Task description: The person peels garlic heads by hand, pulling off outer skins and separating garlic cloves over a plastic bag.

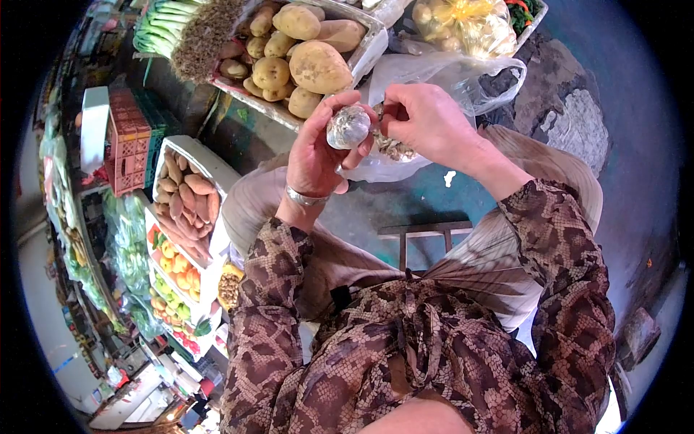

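A whitish garlic bulb (pixel 348 127) rests in the fingers of my left hand (pixel 312 155), which wears a silver bracelet at the wrist. Just to its right, my right hand (pixel 428 123) is closed in a pinch with the fingers curled. Whatever lies between those fingertips is hidden. Under both hands hangs an open clear plastic bag (pixel 394 171), with brownish, papery bits (pixel 392 148) showing inside it between the hands.
Ahead stands a white box of potatoes (pixel 318 66), with green onions (pixel 165 27) beyond its left side. A yellow-tied bag (pixel 463 29) is at the top. On the left are sweet potatoes (pixel 189 199), fruit (pixel 176 266) and a red crate (pixel 129 141). A metal-framed stool (pixel 425 230) shows between my knees.
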`<state>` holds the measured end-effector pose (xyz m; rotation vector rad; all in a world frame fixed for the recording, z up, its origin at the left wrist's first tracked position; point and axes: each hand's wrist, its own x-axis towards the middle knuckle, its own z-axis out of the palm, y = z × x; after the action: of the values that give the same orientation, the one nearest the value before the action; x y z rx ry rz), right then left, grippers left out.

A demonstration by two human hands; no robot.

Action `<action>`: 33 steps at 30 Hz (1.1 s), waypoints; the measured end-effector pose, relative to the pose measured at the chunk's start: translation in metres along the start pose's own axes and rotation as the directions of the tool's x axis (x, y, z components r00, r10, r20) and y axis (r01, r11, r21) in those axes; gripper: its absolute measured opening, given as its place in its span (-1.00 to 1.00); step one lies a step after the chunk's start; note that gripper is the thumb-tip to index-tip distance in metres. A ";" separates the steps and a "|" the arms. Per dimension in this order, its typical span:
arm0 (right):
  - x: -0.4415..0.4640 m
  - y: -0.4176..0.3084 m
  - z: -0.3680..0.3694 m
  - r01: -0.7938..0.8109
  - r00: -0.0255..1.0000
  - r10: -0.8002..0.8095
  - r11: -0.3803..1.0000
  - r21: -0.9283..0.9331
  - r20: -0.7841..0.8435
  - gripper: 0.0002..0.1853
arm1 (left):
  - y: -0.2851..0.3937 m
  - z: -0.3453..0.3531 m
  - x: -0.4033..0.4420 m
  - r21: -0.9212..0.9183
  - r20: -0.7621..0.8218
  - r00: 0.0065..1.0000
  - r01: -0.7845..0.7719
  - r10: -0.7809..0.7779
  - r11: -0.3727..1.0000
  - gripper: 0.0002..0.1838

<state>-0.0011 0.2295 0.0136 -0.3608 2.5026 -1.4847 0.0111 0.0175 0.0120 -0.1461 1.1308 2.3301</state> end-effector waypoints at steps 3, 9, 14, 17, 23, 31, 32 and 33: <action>0.001 0.002 0.000 0.006 1.000 -0.007 0.999 -0.038 -0.008 -0.78 | 0.000 0.000 0.000 -0.038 0.015 1.000 0.017 -0.016 0.999 -0.51; 0.001 -0.001 -0.004 -0.061 0.997 0.064 0.997 -0.053 0.042 -0.74 | -0.002 -0.004 0.001 -0.018 0.023 1.000 0.019 -0.019 1.000 -0.43; 0.002 0.002 -0.001 -0.065 0.998 0.067 0.992 -0.111 0.018 -0.74 | -0.003 0.004 0.001 -0.038 0.014 1.000 -0.001 0.001 0.999 -0.40; 0.002 0.002 -0.002 -0.072 0.997 0.074 0.988 -0.134 0.011 -0.74 | -0.005 0.007 0.000 -0.036 0.003 0.995 -0.099 0.099 0.994 -0.41; 0.004 -0.007 -0.011 -0.126 0.990 0.135 0.980 -0.154 0.047 -0.72 | 0.002 0.008 -0.001 0.162 -0.057 0.998 -0.020 0.030 0.987 -0.47; 0.004 -0.006 -0.014 -0.111 0.992 0.120 0.975 -0.192 0.035 -0.70 | 0.001 0.013 -0.001 0.195 -0.132 0.979 -0.126 0.153 0.973 -0.53; 0.004 -0.006 -0.014 -0.112 0.992 0.122 0.972 -0.205 0.036 -0.70 | 0.002 0.014 -0.001 0.195 -0.132 0.979 -0.125 0.153 0.973 -0.53; 0.004 -0.005 -0.014 -0.113 0.992 0.124 0.969 -0.218 0.037 -0.70 | 0.003 0.015 -0.002 0.190 -0.116 0.981 -0.132 0.156 0.973 -0.53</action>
<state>-0.0080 0.2374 0.0247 -0.2738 2.6017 -1.1490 0.0130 0.0263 0.0245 -0.1549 1.4561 2.3561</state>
